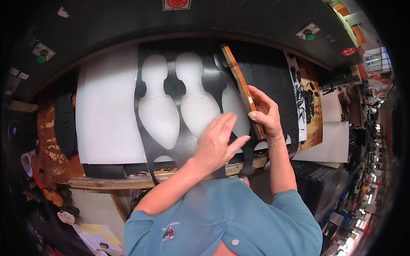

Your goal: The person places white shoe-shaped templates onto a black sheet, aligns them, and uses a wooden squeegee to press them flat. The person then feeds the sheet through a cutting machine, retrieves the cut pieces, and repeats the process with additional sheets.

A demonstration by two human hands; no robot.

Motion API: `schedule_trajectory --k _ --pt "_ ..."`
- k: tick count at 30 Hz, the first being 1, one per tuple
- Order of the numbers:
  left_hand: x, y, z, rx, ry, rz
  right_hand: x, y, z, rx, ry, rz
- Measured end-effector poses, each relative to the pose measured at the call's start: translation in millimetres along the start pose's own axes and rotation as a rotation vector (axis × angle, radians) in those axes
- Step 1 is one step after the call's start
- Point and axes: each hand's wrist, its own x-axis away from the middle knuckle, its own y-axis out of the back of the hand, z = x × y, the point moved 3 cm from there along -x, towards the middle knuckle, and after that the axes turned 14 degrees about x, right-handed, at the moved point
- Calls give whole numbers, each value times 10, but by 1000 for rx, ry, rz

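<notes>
My right hand (269,113) grips a flat, wood-edged cutting die (240,79) by its right side, thumb in front and fingers behind. The die is tipped up on edge, so mostly its narrow brown side shows. Under it lies a black rubber-like sheet (273,81) with several sole-shaped holes; the one beside the die is partly hidden. Fingers stretched and slightly blurred, my left hand (220,138) is just left of the die, over the sheet, and holds nothing. Through the holes a white board (109,106) shows; it extends out to the left of the sheet.
A dark machine beam (192,21) with green buttons (41,59) and a red one (176,3) spans the far side. A wooden rail (106,183) runs along the near edge. Black scraps (304,98) lie at right, above stacked dark sheets (316,179).
</notes>
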Motion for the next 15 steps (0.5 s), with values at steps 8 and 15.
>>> schedule_trajectory --k 8,15 --pt "-277 -305 154 327 242 168 -99 128 -29 -110 2 11" --pt "148 567 148 359 547 -112 -102 205 -70 -249 -28 -26"
